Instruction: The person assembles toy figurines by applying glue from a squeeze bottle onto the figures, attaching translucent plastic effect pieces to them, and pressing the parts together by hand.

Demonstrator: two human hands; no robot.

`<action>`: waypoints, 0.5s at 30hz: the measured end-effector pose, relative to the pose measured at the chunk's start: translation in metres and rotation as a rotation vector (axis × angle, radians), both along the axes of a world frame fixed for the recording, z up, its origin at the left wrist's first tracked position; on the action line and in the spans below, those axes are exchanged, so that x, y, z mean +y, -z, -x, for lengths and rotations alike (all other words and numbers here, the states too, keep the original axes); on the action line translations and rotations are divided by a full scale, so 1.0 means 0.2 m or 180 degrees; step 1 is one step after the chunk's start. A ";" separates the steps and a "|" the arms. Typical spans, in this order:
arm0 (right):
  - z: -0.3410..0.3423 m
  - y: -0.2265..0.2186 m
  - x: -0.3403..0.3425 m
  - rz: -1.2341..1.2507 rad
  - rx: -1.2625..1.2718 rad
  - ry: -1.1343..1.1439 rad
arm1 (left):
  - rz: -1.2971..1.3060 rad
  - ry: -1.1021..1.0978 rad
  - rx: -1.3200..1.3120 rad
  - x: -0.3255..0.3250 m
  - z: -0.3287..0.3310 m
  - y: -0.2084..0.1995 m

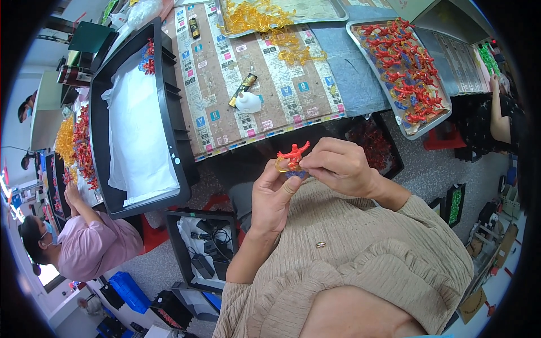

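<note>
In front of my chest is a small red figurine (pixel 294 154) with its arms spread, a clear yellow piece around it and a blue part below. My left hand (pixel 271 200) grips it from underneath between thumb and fingers. From the right, the thumb and forefinger of my right hand (pixel 340 168) pinch at the figurine's side; whether a separate small part sits between them is hidden. Past my hands, on the printed sheet covering the table, lie a white rounded object (pixel 248 102) and a black and gold tube (pixel 243 90).
A metal tray (pixel 409 134) of red and blue figurines lies at the right; another tray (pixel 341 16) holds yellow parts (pixel 256 18). At left stands a black bin (pixel 167 107) lined with white sheet. Co-workers (pixel 98 242) sit left and right. A crate (pixel 169 248) of cables is below.
</note>
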State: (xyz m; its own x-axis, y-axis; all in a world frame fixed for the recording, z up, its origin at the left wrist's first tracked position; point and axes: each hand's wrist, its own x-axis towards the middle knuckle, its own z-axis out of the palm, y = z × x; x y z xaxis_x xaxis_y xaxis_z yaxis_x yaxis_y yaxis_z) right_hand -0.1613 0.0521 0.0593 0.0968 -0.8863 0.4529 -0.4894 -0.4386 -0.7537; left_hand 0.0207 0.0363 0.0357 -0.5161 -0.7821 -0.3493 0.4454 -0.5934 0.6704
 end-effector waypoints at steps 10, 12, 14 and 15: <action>-0.02 0.01 0.00 0.0024 -0.0112 0.0150 | 0.0973 -0.0309 -0.0712 0.00 0.06 -0.06; -0.03 0.02 0.00 0.0086 -0.0123 0.0171 | 0.1232 -0.0393 -0.1005 -0.01 0.07 -0.07; -0.05 0.04 0.01 0.0107 -0.0183 0.0225 | 0.1494 -0.0480 -0.1301 -0.01 0.07 -0.06; -0.05 0.04 0.01 0.0127 -0.0238 0.0289 | 0.1692 -0.0544 -0.1448 -0.02 0.07 -0.05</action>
State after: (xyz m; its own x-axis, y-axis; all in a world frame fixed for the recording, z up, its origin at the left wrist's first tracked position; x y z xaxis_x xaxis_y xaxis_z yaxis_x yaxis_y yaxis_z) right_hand -0.1507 0.0540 0.0508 -0.0185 -0.8710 0.4910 -0.4714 -0.4254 -0.7725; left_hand 0.0060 0.0328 0.0453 -0.2650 -0.9629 -0.0502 0.1108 -0.0821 0.9904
